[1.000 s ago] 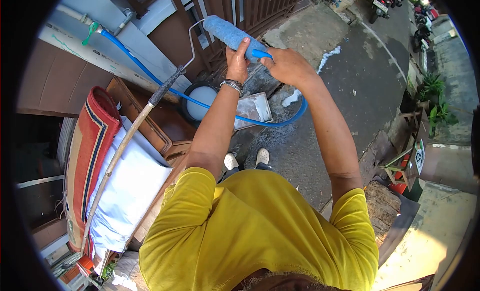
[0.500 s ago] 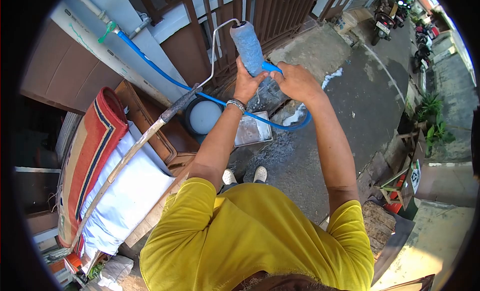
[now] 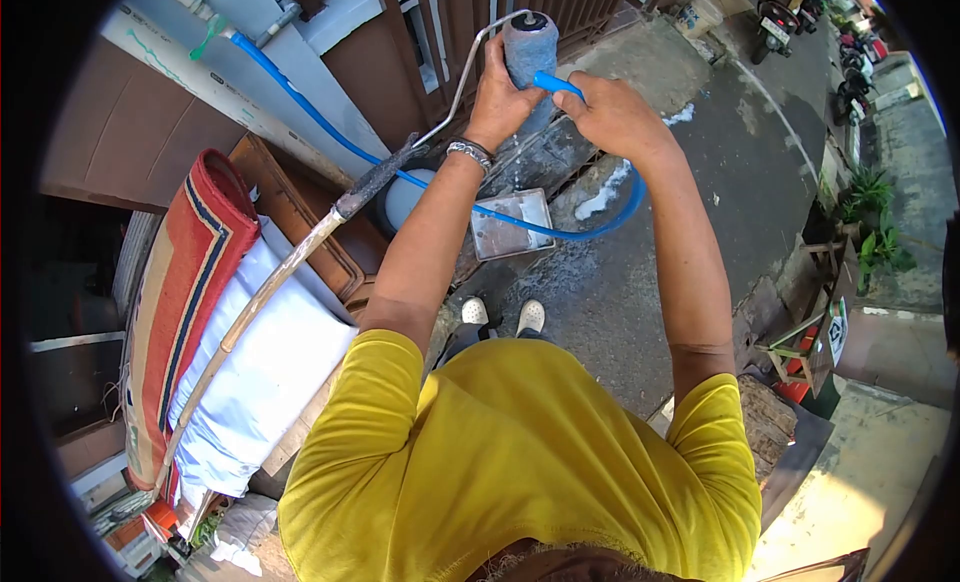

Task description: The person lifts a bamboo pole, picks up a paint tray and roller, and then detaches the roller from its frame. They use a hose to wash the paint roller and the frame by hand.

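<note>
My left hand (image 3: 497,99) is wrapped around a wet blue-grey paint roller (image 3: 529,42), which stands almost upright in front of me. The roller's wire frame runs down to a long bamboo pole (image 3: 258,304) that slants away to my lower left. My right hand (image 3: 612,112) holds the end of a blue hose (image 3: 300,104) against the roller sleeve. The hose loops down past my right forearm and runs up left to a tap on a white pipe (image 3: 150,57). Water wets the ground below my hands.
A metal paint tray (image 3: 513,225) and a white bucket (image 3: 403,199) sit on the wet pavement by a brown gate (image 3: 470,12). At left lie a wooden cabinet (image 3: 300,222), a rolled red rug (image 3: 185,282) and white sheeting (image 3: 270,372). Motorbikes (image 3: 775,22) are parked up the street.
The roller has swung from slanted to nearly upright and risen in view, with both hands following it. The pole has shifted with it. The hose end stays pressed to the sleeve.
</note>
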The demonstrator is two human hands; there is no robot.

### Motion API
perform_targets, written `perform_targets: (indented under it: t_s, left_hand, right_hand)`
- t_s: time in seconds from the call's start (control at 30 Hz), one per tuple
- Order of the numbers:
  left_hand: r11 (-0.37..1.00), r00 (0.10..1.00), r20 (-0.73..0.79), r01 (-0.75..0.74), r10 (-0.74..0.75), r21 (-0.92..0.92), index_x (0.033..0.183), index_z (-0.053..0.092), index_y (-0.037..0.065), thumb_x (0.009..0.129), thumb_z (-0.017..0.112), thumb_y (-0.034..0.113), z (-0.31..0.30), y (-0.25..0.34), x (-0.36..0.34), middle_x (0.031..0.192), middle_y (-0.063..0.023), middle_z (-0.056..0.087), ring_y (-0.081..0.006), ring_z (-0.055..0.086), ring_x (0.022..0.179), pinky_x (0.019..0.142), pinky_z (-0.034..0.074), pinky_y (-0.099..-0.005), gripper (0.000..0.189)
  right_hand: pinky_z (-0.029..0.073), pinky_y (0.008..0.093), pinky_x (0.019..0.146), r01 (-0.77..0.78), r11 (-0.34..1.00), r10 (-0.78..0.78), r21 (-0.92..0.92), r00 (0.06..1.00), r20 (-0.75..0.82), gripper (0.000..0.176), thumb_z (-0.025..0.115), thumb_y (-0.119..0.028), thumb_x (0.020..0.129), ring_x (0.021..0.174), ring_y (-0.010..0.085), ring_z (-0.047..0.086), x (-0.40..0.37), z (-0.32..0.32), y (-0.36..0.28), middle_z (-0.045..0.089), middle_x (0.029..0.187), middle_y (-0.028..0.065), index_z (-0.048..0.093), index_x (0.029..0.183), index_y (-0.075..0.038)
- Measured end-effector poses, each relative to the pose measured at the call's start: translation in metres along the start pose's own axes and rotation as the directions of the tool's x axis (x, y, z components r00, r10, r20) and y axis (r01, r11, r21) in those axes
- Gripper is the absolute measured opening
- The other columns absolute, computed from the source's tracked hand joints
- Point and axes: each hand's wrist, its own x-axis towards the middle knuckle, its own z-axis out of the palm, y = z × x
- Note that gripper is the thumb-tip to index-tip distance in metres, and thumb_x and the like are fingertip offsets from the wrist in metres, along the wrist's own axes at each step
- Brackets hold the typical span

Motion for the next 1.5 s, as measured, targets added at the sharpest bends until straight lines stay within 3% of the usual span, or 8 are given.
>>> perform_targets:
  t_s: [0.2, 0.33, 0.63, 0.77, 0.9, 1.1, 1.33, 1.5]
  left_hand:
    - [0.998, 0.994, 0.097, -0.050, 0.046, 0.038, 0.145, 0.032, 0.003, 0.072, 0.078, 0.008, -0.009, -0.021, 0.004, 0.135, -0.0253, 0.053, -0.0427, 0.051, 0.129, 0.106, 0.043, -0.0442, 0.087]
    - [0.995, 0.988, 0.121, -0.100, 0.097, 0.019, 0.146, 0.032, 0.000, 0.072, 0.080, 0.011, -0.012, -0.009, 0.005, 0.135, -0.0254, 0.052, -0.0407, 0.049, 0.131, 0.108, 0.042, -0.0434, 0.089]
    - [0.999, 0.994, 0.107, -0.035, 0.037, -0.019, 0.147, 0.029, -0.004, 0.072, 0.084, 0.016, -0.015, -0.014, 0.008, 0.139, -0.0251, 0.048, -0.0375, 0.050, 0.131, 0.109, 0.041, -0.0413, 0.095]
    - [0.990, 0.990, 0.138, 0.016, 0.004, -0.140, 0.147, 0.028, -0.004, 0.071, 0.084, 0.015, -0.019, -0.012, 0.012, 0.134, -0.0255, 0.053, -0.0372, 0.051, 0.130, 0.109, 0.040, -0.0410, 0.097]
    - [0.997, 0.997, 0.039, -0.064, 0.062, 0.045, 0.144, 0.031, 0.002, 0.071, 0.081, 0.011, -0.007, -0.032, 0.010, 0.129, -0.0258, 0.057, -0.0401, 0.057, 0.123, 0.103, 0.045, -0.0435, 0.089]
    - [0.995, 0.992, 0.125, 0.019, -0.007, -0.094, 0.146, 0.027, 0.004, 0.071, 0.080, 0.010, -0.012, -0.018, 0.009, 0.133, -0.0274, 0.054, -0.0415, 0.054, 0.127, 0.106, 0.043, -0.0439, 0.093]
    - [0.998, 0.988, 0.156, 0.009, -0.020, 0.070, 0.147, 0.025, -0.001, 0.072, 0.083, 0.011, -0.013, -0.021, 0.006, 0.136, -0.0283, 0.052, -0.0402, 0.051, 0.131, 0.109, 0.041, -0.0439, 0.095]
    - [0.998, 0.983, 0.173, 0.047, -0.052, 0.034, 0.148, 0.026, -0.003, 0.073, 0.083, 0.012, -0.016, -0.009, 0.007, 0.138, -0.0294, 0.051, -0.0406, 0.049, 0.132, 0.111, 0.039, -0.0433, 0.096]
  right_hand:
    - [0.048, 0.0519, 0.084, 0.010, 1.000, -0.010, -0.007, 0.997, -0.083, 0.035, 0.054, -0.036, 0.099, 0.098, 0.0439, 0.065, 0.006, 0.030, -0.010, 0.069, 0.098, 0.0239, 0.067, 0.111, -0.006]
    - [0.049, 0.0514, 0.084, -0.052, 0.998, 0.050, -0.023, 0.996, -0.074, 0.035, 0.054, -0.036, 0.100, 0.097, 0.0437, 0.065, 0.003, 0.031, -0.022, 0.069, 0.097, 0.0239, 0.066, 0.114, -0.007]
    - [0.050, 0.0511, 0.082, -0.085, 0.996, 0.084, -0.006, 0.993, -0.085, 0.034, 0.057, -0.036, 0.099, 0.094, 0.0442, 0.066, 0.005, 0.035, -0.035, 0.070, 0.093, 0.0239, 0.066, 0.116, -0.008]
    - [0.050, 0.0513, 0.083, -0.099, 0.995, 0.100, 0.016, 0.991, -0.094, 0.033, 0.057, -0.036, 0.099, 0.095, 0.0443, 0.066, 0.011, 0.037, -0.033, 0.069, 0.093, 0.0240, 0.066, 0.115, -0.008]
    - [0.049, 0.0516, 0.081, -0.113, 0.993, 0.114, 0.014, 0.988, -0.100, 0.034, 0.058, -0.037, 0.098, 0.094, 0.0449, 0.066, 0.011, 0.039, -0.033, 0.069, 0.092, 0.0242, 0.066, 0.112, -0.007]
    - [0.049, 0.0516, 0.080, -0.120, 0.993, 0.121, 0.013, 0.986, -0.113, 0.036, 0.057, -0.039, 0.098, 0.093, 0.0455, 0.065, 0.004, 0.029, -0.019, 0.068, 0.091, 0.0242, 0.066, 0.105, -0.005]
    - [0.048, 0.0515, 0.082, -0.088, 0.996, 0.088, 0.008, 0.987, -0.133, 0.038, 0.055, -0.040, 0.099, 0.095, 0.0458, 0.065, 0.000, 0.025, -0.014, 0.068, 0.092, 0.0247, 0.065, 0.104, -0.004]
    - [0.048, 0.0513, 0.083, -0.116, 0.993, 0.120, 0.034, 0.982, -0.146, 0.038, 0.055, -0.040, 0.099, 0.096, 0.0455, 0.065, -0.003, 0.021, -0.021, 0.068, 0.093, 0.0253, 0.066, 0.106, -0.004]
